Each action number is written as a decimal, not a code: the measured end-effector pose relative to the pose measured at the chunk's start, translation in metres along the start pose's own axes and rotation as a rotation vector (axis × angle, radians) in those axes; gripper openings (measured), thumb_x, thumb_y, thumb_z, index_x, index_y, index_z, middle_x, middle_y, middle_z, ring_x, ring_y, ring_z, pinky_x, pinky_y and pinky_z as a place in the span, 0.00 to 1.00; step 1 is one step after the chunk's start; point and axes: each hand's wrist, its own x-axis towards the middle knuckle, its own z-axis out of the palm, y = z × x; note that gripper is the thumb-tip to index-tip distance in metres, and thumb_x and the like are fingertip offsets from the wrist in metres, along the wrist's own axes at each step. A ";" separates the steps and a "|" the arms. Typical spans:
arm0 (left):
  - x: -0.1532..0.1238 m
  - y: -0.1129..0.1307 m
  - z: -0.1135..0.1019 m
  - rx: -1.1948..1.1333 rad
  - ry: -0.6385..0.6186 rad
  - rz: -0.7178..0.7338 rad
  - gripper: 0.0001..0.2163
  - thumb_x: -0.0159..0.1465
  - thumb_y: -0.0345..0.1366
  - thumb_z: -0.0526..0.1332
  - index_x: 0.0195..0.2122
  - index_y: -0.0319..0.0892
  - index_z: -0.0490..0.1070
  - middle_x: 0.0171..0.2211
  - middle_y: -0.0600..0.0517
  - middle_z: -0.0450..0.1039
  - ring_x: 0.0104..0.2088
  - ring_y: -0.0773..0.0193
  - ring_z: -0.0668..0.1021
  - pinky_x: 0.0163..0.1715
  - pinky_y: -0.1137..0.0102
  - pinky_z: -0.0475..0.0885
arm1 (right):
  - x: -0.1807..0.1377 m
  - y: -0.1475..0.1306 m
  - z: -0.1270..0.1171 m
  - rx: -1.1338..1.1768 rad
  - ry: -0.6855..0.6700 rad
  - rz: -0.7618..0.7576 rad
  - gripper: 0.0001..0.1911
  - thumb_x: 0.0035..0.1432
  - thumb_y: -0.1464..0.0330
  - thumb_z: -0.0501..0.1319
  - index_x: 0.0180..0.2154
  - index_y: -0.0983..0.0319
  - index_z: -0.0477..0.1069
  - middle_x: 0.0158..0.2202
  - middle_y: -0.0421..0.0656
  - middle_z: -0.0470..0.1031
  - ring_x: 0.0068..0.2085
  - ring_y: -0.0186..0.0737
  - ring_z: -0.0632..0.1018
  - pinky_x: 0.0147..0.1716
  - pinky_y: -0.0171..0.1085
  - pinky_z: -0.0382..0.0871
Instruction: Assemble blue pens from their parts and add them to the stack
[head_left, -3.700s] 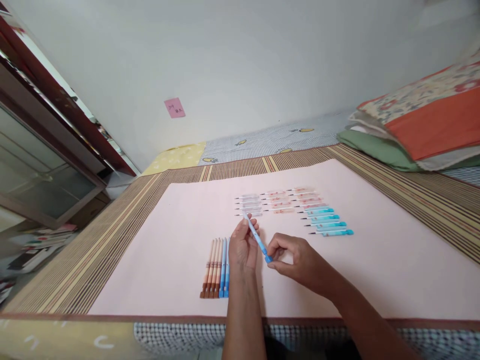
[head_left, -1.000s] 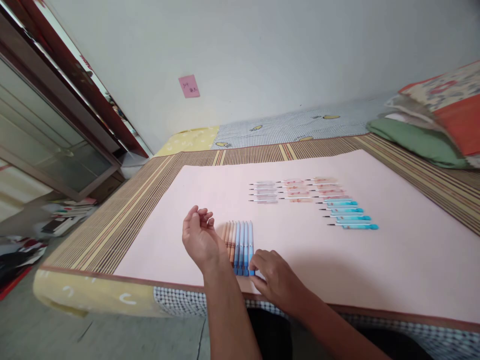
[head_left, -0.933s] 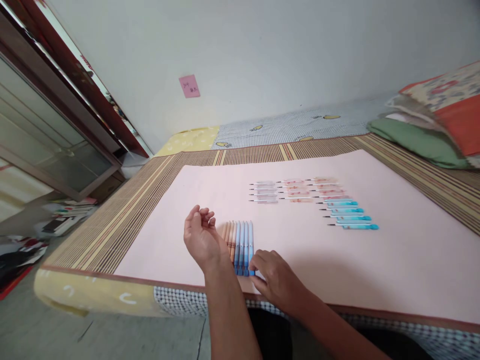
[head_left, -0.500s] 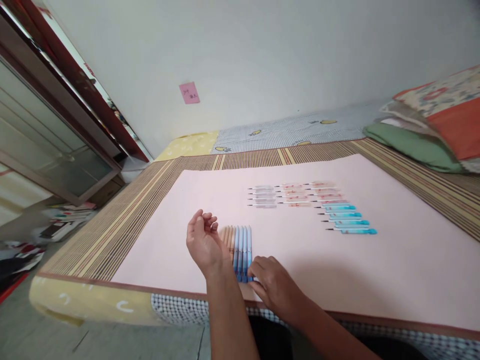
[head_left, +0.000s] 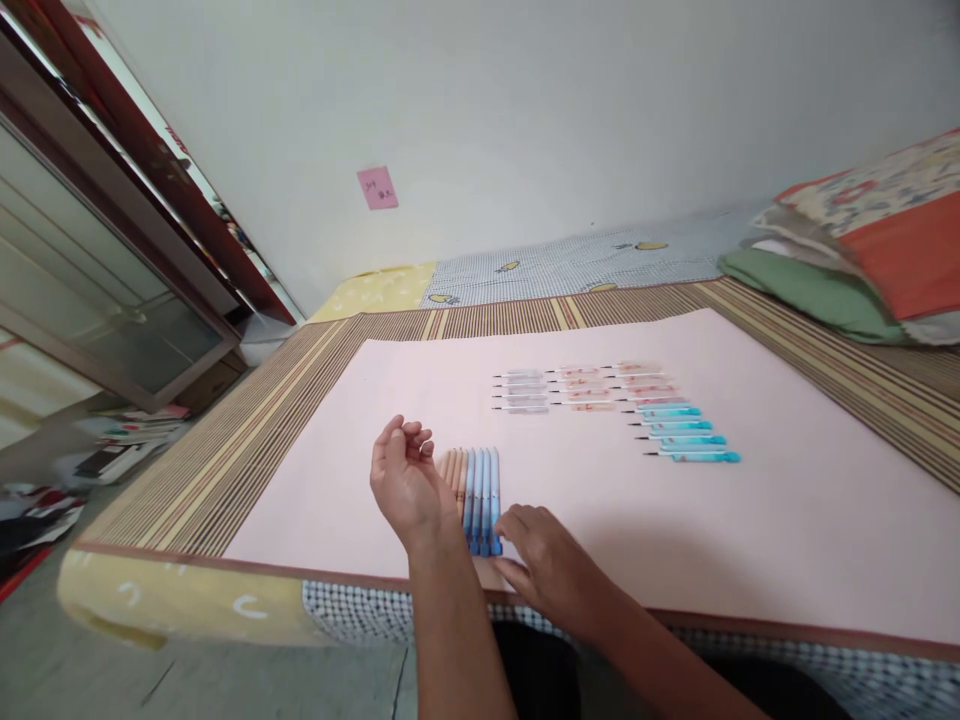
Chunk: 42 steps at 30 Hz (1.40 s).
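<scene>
A tight row of pens (head_left: 474, 487), several orange and three blue, lies side by side near the front of a pink sheet (head_left: 750, 520). My right hand (head_left: 541, 562) rests on the sheet with its fingertips against the near end of the rightmost blue pen; its fingers are curled. My left hand (head_left: 403, 480) hovers just left of the row, palm turned up, fingers loosely curled, nothing in it. Farther back lie rows of pen refills and clear barrels (head_left: 577, 388) and several teal pen parts (head_left: 686, 432).
The pink sheet lies on a striped mat (head_left: 225, 450) over a bed. Folded quilts and a pillow (head_left: 862, 250) are stacked at the far right. A pink note (head_left: 377, 187) sticks on the wall. A glass-doored cabinet (head_left: 97, 250) and floor clutter (head_left: 97, 450) are at left.
3.7 s ago both hands held a blue pen upright; it now lies at the right end of the row. Over the last second the hands have barely moved; only the view shifted slightly.
</scene>
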 end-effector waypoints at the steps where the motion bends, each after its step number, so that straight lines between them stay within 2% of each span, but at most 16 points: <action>1: -0.002 0.003 0.000 -0.007 -0.005 0.002 0.08 0.56 0.31 0.62 0.38 0.37 0.73 0.28 0.53 0.72 0.27 0.71 0.74 0.30 0.74 0.65 | -0.001 0.002 -0.004 -0.012 0.029 -0.009 0.08 0.58 0.73 0.62 0.40 0.61 0.67 0.40 0.44 0.73 0.41 0.44 0.71 0.41 0.41 0.63; 4: -0.008 0.016 -0.001 0.006 -0.049 0.018 0.09 0.55 0.31 0.63 0.37 0.37 0.73 0.28 0.53 0.72 0.27 0.71 0.74 0.30 0.75 0.65 | -0.007 0.007 -0.028 -0.025 0.148 0.018 0.05 0.60 0.71 0.61 0.40 0.61 0.67 0.38 0.44 0.74 0.39 0.43 0.73 0.40 0.41 0.64; 8: -0.029 0.032 -0.015 0.095 -0.186 0.017 0.09 0.56 0.34 0.65 0.37 0.38 0.73 0.27 0.53 0.72 0.27 0.70 0.73 0.29 0.75 0.66 | -0.040 0.016 -0.069 0.028 0.218 0.185 0.01 0.62 0.69 0.58 0.36 0.59 0.66 0.33 0.41 0.74 0.35 0.40 0.75 0.36 0.38 0.66; 11: -0.063 0.034 -0.050 0.377 -0.335 -0.003 0.07 0.61 0.38 0.62 0.36 0.40 0.73 0.27 0.53 0.72 0.28 0.68 0.73 0.31 0.73 0.69 | -0.089 0.027 -0.085 0.028 0.174 0.317 0.07 0.64 0.63 0.56 0.34 0.58 0.66 0.29 0.38 0.73 0.32 0.39 0.74 0.33 0.37 0.66; 14: -0.109 0.018 -0.112 0.814 -0.604 0.088 0.09 0.66 0.39 0.57 0.31 0.42 0.73 0.26 0.52 0.73 0.29 0.64 0.75 0.32 0.69 0.72 | -0.147 0.040 -0.074 0.022 0.156 0.366 0.10 0.65 0.62 0.53 0.31 0.57 0.65 0.27 0.37 0.72 0.29 0.38 0.74 0.32 0.37 0.66; 16: -0.138 -0.002 -0.158 1.020 -0.813 0.293 0.08 0.65 0.37 0.57 0.33 0.44 0.75 0.31 0.49 0.77 0.33 0.59 0.79 0.35 0.65 0.75 | -0.180 0.049 -0.056 -0.009 0.181 0.382 0.09 0.64 0.64 0.54 0.30 0.58 0.65 0.27 0.38 0.72 0.28 0.38 0.74 0.30 0.37 0.67; 17: -0.149 -0.012 -0.178 1.069 -0.846 0.500 0.07 0.64 0.34 0.58 0.34 0.45 0.76 0.37 0.47 0.79 0.41 0.55 0.80 0.43 0.60 0.74 | -0.193 0.052 -0.046 -0.040 0.214 0.365 0.09 0.63 0.66 0.55 0.29 0.58 0.65 0.27 0.39 0.72 0.29 0.38 0.74 0.30 0.37 0.66; 19: -0.163 -0.026 -0.207 1.160 -0.900 0.819 0.06 0.62 0.31 0.59 0.34 0.48 0.75 0.46 0.48 0.78 0.50 0.49 0.77 0.52 0.53 0.70 | -0.209 0.056 -0.027 -0.129 0.308 0.298 0.07 0.61 0.67 0.56 0.30 0.58 0.66 0.30 0.41 0.73 0.33 0.41 0.75 0.35 0.40 0.67; 20: -0.165 -0.029 -0.213 1.166 -0.963 0.892 0.07 0.61 0.30 0.59 0.35 0.49 0.75 0.46 0.49 0.78 0.51 0.50 0.77 0.53 0.51 0.69 | -0.212 0.056 -0.020 -0.172 0.340 0.279 0.06 0.61 0.67 0.56 0.30 0.58 0.67 0.31 0.41 0.73 0.34 0.43 0.75 0.36 0.42 0.67; 22: -0.158 -0.026 -0.211 1.171 -0.994 0.907 0.12 0.63 0.27 0.56 0.42 0.48 0.74 0.44 0.49 0.77 0.48 0.55 0.78 0.51 0.56 0.73 | -0.212 0.054 -0.012 -0.232 0.374 0.253 0.06 0.61 0.67 0.57 0.31 0.58 0.67 0.31 0.42 0.72 0.34 0.43 0.74 0.37 0.43 0.65; 24: -0.142 -0.016 -0.193 1.198 -0.939 0.832 0.12 0.65 0.27 0.54 0.45 0.46 0.72 0.43 0.47 0.76 0.46 0.58 0.78 0.46 0.61 0.75 | -0.207 0.050 -0.012 -0.251 0.370 0.246 0.07 0.62 0.68 0.57 0.30 0.58 0.67 0.31 0.41 0.71 0.34 0.43 0.73 0.36 0.43 0.64; 25: -0.131 -0.011 -0.180 1.227 -0.917 0.806 0.12 0.65 0.28 0.54 0.46 0.46 0.72 0.43 0.47 0.75 0.46 0.58 0.78 0.46 0.61 0.75 | -0.205 0.048 -0.014 -0.253 0.364 0.247 0.07 0.62 0.68 0.57 0.30 0.58 0.67 0.30 0.41 0.71 0.33 0.43 0.73 0.36 0.43 0.64; 28: -0.096 -0.004 -0.146 1.230 -0.826 0.903 0.11 0.64 0.27 0.55 0.45 0.44 0.72 0.43 0.46 0.73 0.46 0.55 0.76 0.49 0.56 0.73 | -0.201 0.043 -0.022 -0.248 0.365 0.251 0.07 0.62 0.69 0.57 0.29 0.58 0.66 0.30 0.41 0.71 0.33 0.43 0.73 0.35 0.42 0.64; 30: -0.074 -0.008 -0.133 1.256 -0.847 0.955 0.11 0.64 0.27 0.55 0.45 0.43 0.73 0.44 0.46 0.73 0.47 0.54 0.74 0.51 0.53 0.72 | -0.202 0.043 -0.024 -0.238 0.378 0.245 0.08 0.62 0.69 0.56 0.29 0.58 0.66 0.30 0.41 0.71 0.33 0.43 0.73 0.35 0.42 0.64; 35: -0.043 -0.026 -0.130 1.353 -0.932 0.974 0.12 0.60 0.25 0.57 0.43 0.43 0.74 0.43 0.46 0.73 0.50 0.51 0.72 0.52 0.51 0.70 | -0.207 0.048 -0.022 -0.192 0.389 0.246 0.08 0.63 0.69 0.55 0.29 0.58 0.66 0.30 0.41 0.71 0.33 0.42 0.74 0.35 0.41 0.64; 42: -0.040 -0.026 -0.125 1.362 -1.007 0.980 0.08 0.61 0.27 0.58 0.40 0.43 0.72 0.41 0.47 0.72 0.53 0.51 0.70 0.56 0.49 0.67 | -0.207 0.050 -0.019 -0.180 0.359 0.264 0.08 0.64 0.69 0.55 0.30 0.58 0.66 0.31 0.41 0.71 0.34 0.43 0.73 0.37 0.43 0.63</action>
